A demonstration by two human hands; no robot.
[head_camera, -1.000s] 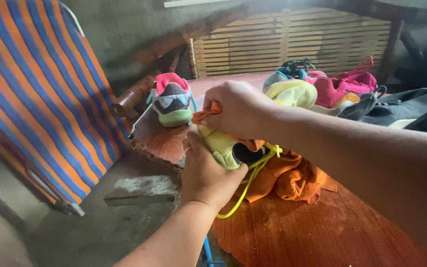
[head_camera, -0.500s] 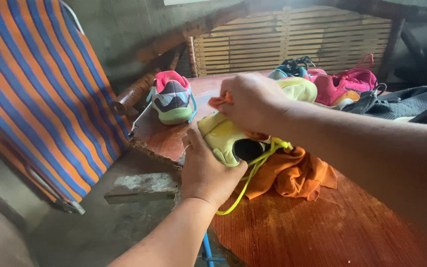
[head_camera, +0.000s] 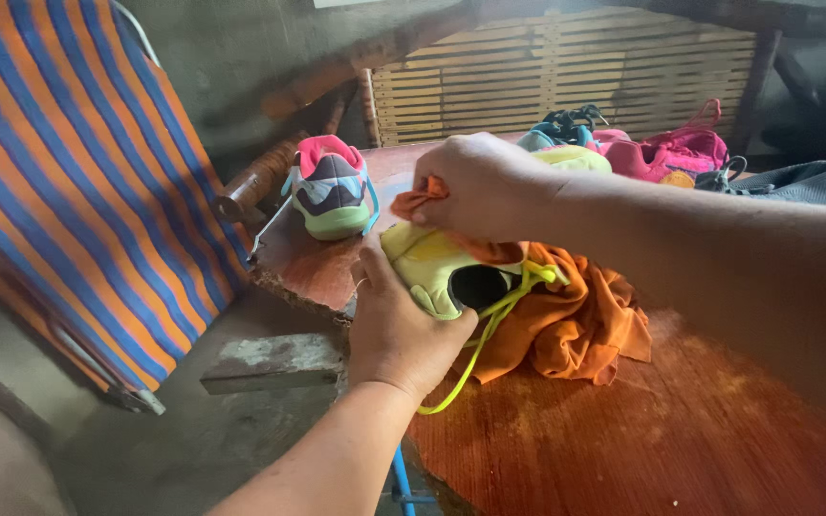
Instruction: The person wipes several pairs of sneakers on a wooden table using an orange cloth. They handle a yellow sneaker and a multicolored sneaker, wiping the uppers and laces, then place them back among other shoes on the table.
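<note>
Near the middle of the frame the left hand [head_camera: 402, 330] cups the heel end of a pale yellow-green sports shoe [head_camera: 437, 269], fingers wrapped under and around it, so this hand is closed on the shoe. The shoe lies tilted with its dark opening facing the lower right, just above the edge of the reddish-brown wooden surface [head_camera: 681, 430]. A neon-yellow lace [head_camera: 475, 344] hangs loose from it, down past the left wrist.

Above the shoe, the right hand [head_camera: 475, 186] is clenched around a crumpled orange cloth [head_camera: 576, 320] and presses a fold of it against the shoe's upper side. Most of the cloth spills to the right of the shoe and rests in a heap on the surface (1 corner pokes out at the left of the fist).

In the upper middle of the frame, well apart from the hands, 1 grey, pink and mint-green trainer [head_camera: 332, 186] stands on the surface with its heel toward the camera. At the upper right lie a pile of pink, teal and yellow shoes [head_camera: 642, 148] and some dark grey fabric [head_camera: 795, 182].

The left of the frame is filled by an orange-and-blue striped fabric chair [head_camera: 69, 191]. Below the surface's edge a grey concrete block [head_camera: 274, 361] lies on the floor.
</note>
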